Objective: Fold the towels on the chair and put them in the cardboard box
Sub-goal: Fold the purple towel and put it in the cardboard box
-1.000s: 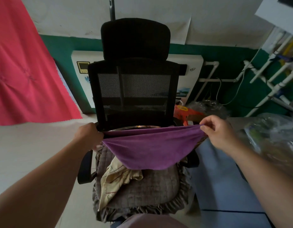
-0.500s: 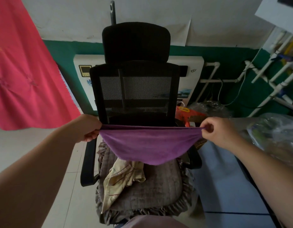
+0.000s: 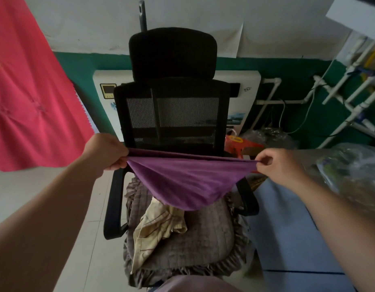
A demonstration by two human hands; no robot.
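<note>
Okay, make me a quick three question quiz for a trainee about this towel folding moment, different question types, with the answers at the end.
1. True or false: the purple towel lies flat on the seat cushion.
2. Which hand grips the towel's end nearest the red cloth hanging on the wall?
A. left hand
B. right hand
3. Fill in: the towel not yet picked up, lying crumpled on the chair, is ____ in colour.

Key:
1. False; it hangs stretched between both hands above the seat.
2. A.
3. Cream; the cream towel lies on the cushion.
</note>
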